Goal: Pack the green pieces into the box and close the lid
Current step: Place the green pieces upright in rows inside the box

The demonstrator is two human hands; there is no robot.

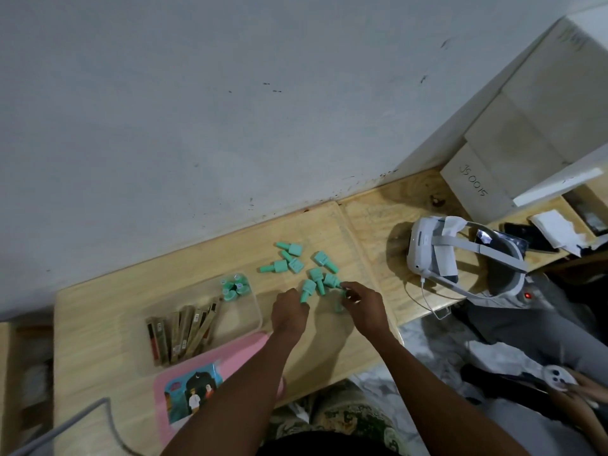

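Note:
Several green bottle-shaped pieces (292, 261) lie scattered on the wooden table (329, 340) near the wall. A clear plastic box (253, 311) stands left of them, with a few green pieces (234, 287) upright in its far corner and brown sticks (184, 330) leaning inside. The pink lid (240, 357) lies in front of the box. My left hand (289, 312) pinches a green piece (307, 289) by its neck. My right hand (363, 304) grips another green piece (340, 302), mostly hidden under the fingers.
A white headset (434, 251) with a cable sits on the table to the right. Cardboard boxes (513, 133) are stacked at the far right, with phones (523, 238) and paper beside them. Another person's hand (572, 386) holds a white controller at lower right.

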